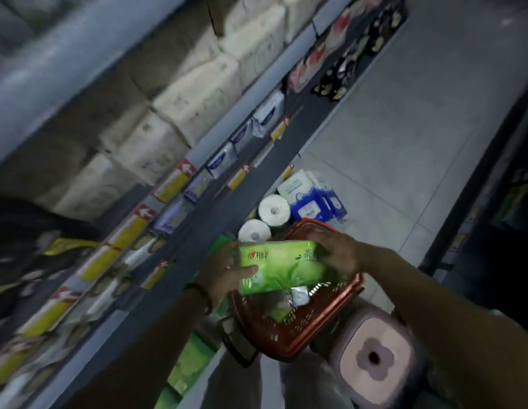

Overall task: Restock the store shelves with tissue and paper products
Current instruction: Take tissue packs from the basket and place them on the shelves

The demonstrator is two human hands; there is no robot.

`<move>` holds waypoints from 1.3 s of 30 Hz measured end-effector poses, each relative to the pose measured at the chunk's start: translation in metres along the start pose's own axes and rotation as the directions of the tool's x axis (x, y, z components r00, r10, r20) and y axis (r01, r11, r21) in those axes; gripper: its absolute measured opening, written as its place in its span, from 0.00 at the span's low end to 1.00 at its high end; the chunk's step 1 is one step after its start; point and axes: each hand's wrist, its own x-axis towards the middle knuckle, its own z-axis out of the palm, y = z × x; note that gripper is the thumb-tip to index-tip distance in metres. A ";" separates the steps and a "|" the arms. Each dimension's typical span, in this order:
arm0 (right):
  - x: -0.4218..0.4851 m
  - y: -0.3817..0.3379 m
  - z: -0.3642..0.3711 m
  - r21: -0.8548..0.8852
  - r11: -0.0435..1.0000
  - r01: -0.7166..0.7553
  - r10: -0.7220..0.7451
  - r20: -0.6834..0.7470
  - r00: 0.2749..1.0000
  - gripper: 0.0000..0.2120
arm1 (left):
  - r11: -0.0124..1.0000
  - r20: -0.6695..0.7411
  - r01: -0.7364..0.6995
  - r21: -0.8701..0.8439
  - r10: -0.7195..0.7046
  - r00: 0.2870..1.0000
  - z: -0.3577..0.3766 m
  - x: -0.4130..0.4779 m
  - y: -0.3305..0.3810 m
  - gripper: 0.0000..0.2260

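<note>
The green tissue pack (282,268) had a glossy plastic wrap. The red basket (301,329) was perforated plastic. The floor (404,128) was smooth, matt grey tile.

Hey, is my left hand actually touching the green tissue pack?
Touching. The head view shows the left hand gripping one end of the green tissue pack, thumb lying across its front.

Light: dim and cool overall. Sharpest area: green tissue pack (282,265), print legible. Left of the pack: shelves (198,149) smeared by motion blur. Beyond the pack: floor tiles (404,128) palest, soft. Right of the pack: deep shadow. Outer edges: wide-angle bending, darkening.
</note>
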 end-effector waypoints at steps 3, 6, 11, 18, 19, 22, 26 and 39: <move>-0.012 -0.054 -0.066 0.026 0.997 -0.076 0.067 0.262 0.963 0.28 | 0.990 -0.011 -0.141 -0.013 0.141 0.990 -0.039 -0.057 0.056 0.26; -0.024 -0.108 -0.124 -0.017 0.999 -0.037 0.041 0.325 0.945 0.23 | 0.972 0.007 -0.230 0.051 0.230 0.973 -0.081 -0.113 0.104 0.28; -0.052 -0.208 -0.199 -0.126 0.981 0.148 -0.107 0.282 0.953 0.10 | 0.862 0.028 -0.274 0.426 0.290 0.957 -0.141 -0.210 0.191 0.47; -0.089 -0.349 -0.282 -0.260 0.888 0.380 -0.305 0.287 0.908 0.11 | 0.526 -0.020 -0.192 0.829 0.371 0.929 -0.179 -0.324 0.277 0.27; -0.095 -0.369 -0.290 -0.289 0.868 0.403 -0.326 0.279 0.903 0.12 | 0.506 -0.022 -0.180 0.843 0.368 0.929 -0.184 -0.340 0.283 0.28; -0.118 -0.423 -0.318 -0.344 0.809 0.477 -0.389 0.296 0.873 0.13 | 0.434 -0.037 -0.175 0.884 0.437 0.899 -0.193 -0.384 0.304 0.31; -0.144 -0.496 -0.347 -0.440 0.698 0.564 -0.489 0.281 0.826 0.05 | 0.418 -0.099 -0.163 0.894 0.539 0.837 -0.222 -0.443 0.326 0.27; -0.188 -0.703 -0.387 -0.621 0.417 0.664 -0.781 0.128 0.611 0.12 | 0.380 -0.447 0.244 0.892 0.665 0.599 -0.326 -0.616 0.365 0.29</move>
